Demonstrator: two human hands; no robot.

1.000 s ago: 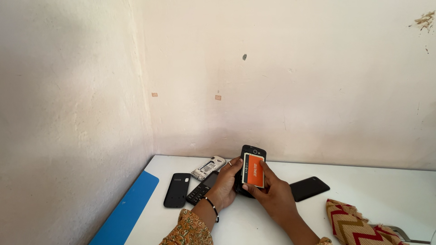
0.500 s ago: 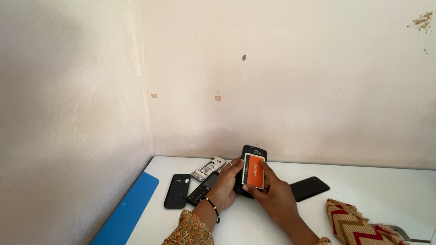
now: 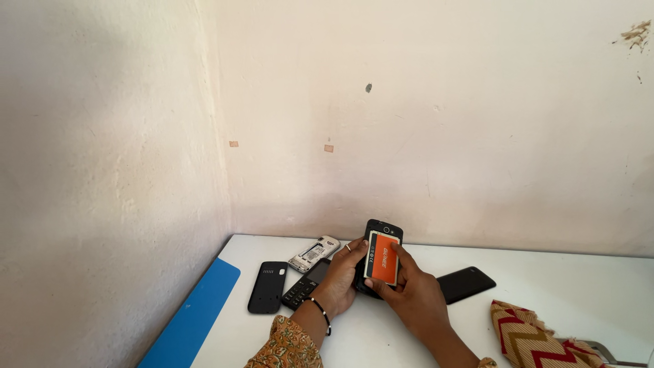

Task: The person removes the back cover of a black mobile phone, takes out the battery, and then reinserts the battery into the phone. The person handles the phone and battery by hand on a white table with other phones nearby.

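Both grips closed — left hand [image 3: 338,278] cradles black phone [image 3: 379,235], right hand [image 3: 409,294] pinches orange battery [image 3: 383,258].

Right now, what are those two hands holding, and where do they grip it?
The left hand grips a black phone by its left side; the right hand pinches an orange battery at its lower end.

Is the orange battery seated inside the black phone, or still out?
Out, as far as shows: the orange battery lies tilted over the black phone's open back, pinched by the right hand.

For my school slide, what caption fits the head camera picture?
Both hands press an orange battery into a black phone.
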